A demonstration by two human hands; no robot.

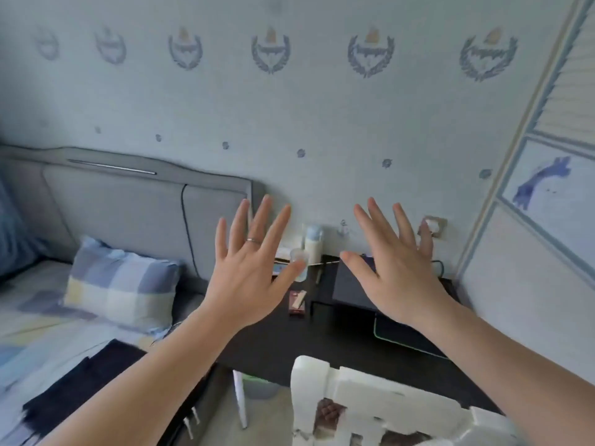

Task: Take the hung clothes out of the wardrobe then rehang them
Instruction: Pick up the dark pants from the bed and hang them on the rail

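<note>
While no hanging garment shows anywhere in view, both hands are raised side by side over the black bench (280,342), backs toward the camera. The left hand (248,272), a ring (253,240) on one finger, and the right hand (399,278) are each spread wide with straight fingers, holding nothing and touching nothing. That reads as a display of empty hands, not a reach, so I judge the task not yet begun. The clothes themselves are out of sight. The likeliest place for them is behind the panelled door (547,220) at the right edge, louvred above, which I take for the wardrobe, though its inside is hidden. A dark cloth (80,391) lies flat on the bed (38,320) at lower left, near a checked pillow (119,284) propped against the grey headboard (128,207); whether it is a garment I cannot tell. The bench carries a pale bottle (313,239), a clear cup (297,255) and a small reddish box (297,302). A white chair (370,400) stands tucked against its near edge.
</note>
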